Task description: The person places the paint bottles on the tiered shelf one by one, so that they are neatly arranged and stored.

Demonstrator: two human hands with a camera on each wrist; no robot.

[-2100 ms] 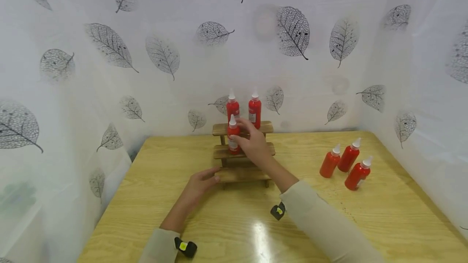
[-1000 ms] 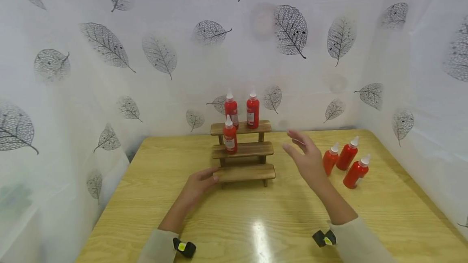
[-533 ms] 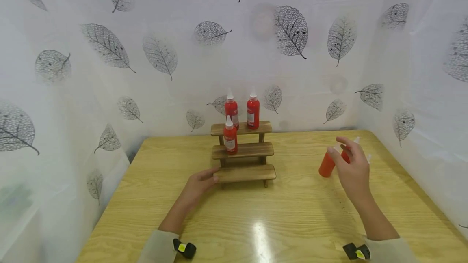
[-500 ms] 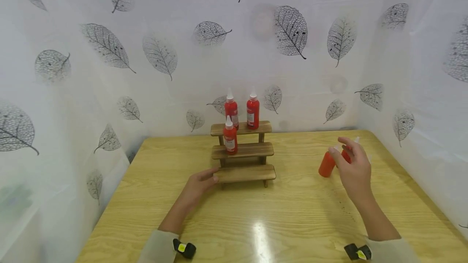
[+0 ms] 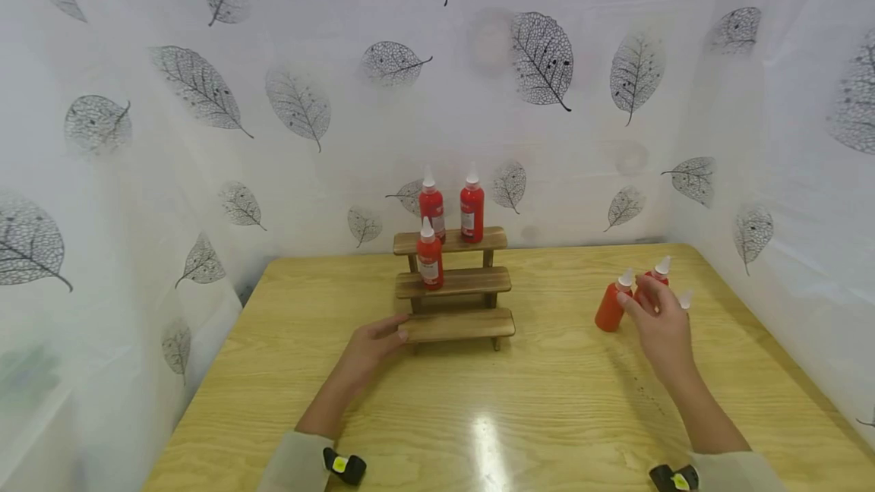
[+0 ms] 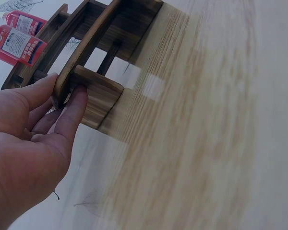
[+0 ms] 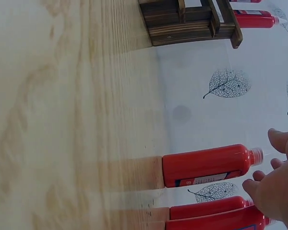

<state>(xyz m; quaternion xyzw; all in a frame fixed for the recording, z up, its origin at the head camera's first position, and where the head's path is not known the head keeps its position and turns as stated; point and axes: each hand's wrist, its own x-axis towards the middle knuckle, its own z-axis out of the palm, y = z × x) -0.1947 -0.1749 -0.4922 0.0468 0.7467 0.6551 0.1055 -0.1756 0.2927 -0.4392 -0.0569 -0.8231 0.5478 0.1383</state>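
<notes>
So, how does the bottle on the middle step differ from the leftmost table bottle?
The rack bottle stands on the middle step; the table bottle stands on the tabletop. In the head view, the rack bottle's label shows; the table bottle's does not. Both are red and upright.

The red cylindrical plastic bottles are smooth and glossy, the brown three-tiered wooden stand smooth and grained, the yellow wood-grain tabletop shiny, the cream cloth sleeves matt

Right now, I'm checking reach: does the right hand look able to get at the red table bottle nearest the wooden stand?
Likely yes: the right hand is close by that red bottle, near its top, and nothing visible stands between them.
</notes>
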